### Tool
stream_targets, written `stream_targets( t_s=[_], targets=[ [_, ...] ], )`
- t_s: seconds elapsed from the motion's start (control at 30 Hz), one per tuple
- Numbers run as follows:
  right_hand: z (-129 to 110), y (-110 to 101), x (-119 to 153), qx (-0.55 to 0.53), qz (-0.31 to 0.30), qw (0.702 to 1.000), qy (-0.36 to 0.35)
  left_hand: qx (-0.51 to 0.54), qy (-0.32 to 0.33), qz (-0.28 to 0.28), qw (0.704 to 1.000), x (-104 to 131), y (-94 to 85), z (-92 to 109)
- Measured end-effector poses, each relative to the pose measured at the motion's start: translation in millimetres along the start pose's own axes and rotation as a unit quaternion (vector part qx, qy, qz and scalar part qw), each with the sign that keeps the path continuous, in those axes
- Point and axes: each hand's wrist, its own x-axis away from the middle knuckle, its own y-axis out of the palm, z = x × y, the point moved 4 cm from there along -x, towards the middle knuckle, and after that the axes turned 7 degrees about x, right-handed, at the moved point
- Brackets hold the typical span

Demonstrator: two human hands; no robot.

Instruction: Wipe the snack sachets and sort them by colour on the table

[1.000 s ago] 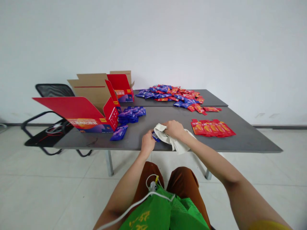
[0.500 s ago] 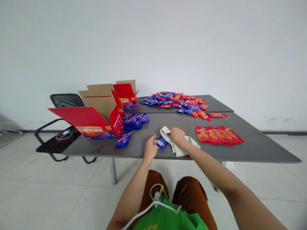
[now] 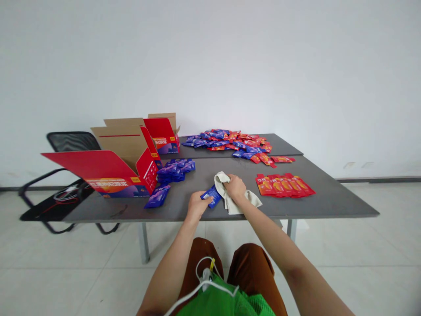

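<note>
Near the table's front edge, my left hand (image 3: 197,204) grips the left end of a blue pouch (image 3: 212,197). My right hand (image 3: 236,186) is closed on a cream cloth (image 3: 234,205), whose left fold stands up beside the pouch's right end. To the right lies an overlapping row of red pouches (image 3: 283,186). One single blue pouch (image 3: 158,197) rests at the left, in front of a small stack of blue pouches (image 3: 177,168).
Open red cartons (image 3: 115,182) stand along the table's left side. Mixed red and blue pouches (image 3: 226,139) are heaped on the back part of the grey table (image 3: 342,204). A black chair (image 3: 74,141) is beyond the left edge.
The view has shifted, so the table's things appear further left. The blue pouch has turned, with more of its face showing in my left hand. My right hand still has the cloth.
</note>
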Motion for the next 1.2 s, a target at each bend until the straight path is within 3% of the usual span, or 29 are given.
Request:
stream_targets(
  t_s=[0.13, 0.2, 0.33, 0.4, 0.5, 0.6, 0.7, 0.8, 0.9, 1.03, 1.2],
  targets=[
    [5, -1, -3, -0.015, 0.006, 1.0, 0.011, -0.074, 0.067, 0.038, 0.994, 37, -23.7, 19],
    [5, 0, -5, -0.009, 0.006, 1.0, 0.0, -0.137, 0.128, 0.116, 0.975, 60, -47.6, 38],
    [4, -1, -5, -0.001, -0.001, 1.0, -0.002, -0.253, 0.264, 0.321, 0.874, 80, -106.0, 75],
    [3, -1, -5, 0.009, -0.007, 1.0, -0.002, -0.3, 0.31, 0.356, 0.829, 68, -131.3, 79],
    [2, 0, -6, 0.025, -0.012, 1.0, -0.006, -0.4, 0.343, 0.294, 0.798, 36, -155.6, 60],
    [2, 1, -7, 0.033, -0.011, 0.999, -0.011, -0.483, 0.305, 0.211, 0.793, 15, -166.2, 29],
    [1, 2, -8, 0.038, -0.007, 0.999, -0.018, -0.53, 0.277, 0.144, 0.788, 13, -165.9, 10],
    [1, 2, -8, 0.043, -0.011, 0.999, -0.015, -0.55, 0.27, 0.102, 0.784, 16, -163.5, 6],
    [1, 2, -8, 0.043, -0.016, 0.999, -0.012, -0.545, 0.248, 0.113, 0.793, 15, -165.7, 7],
    [1, 3, -7, 0.044, -0.022, 0.999, -0.01, -0.506, 0.243, 0.194, 0.804, 19, -171.6, 4],
    [0, 3, -6, 0.05, -0.032, 0.998, -0.014, -0.455, 0.277, 0.291, 0.795, 37, -183.5, -1]
  ],
)
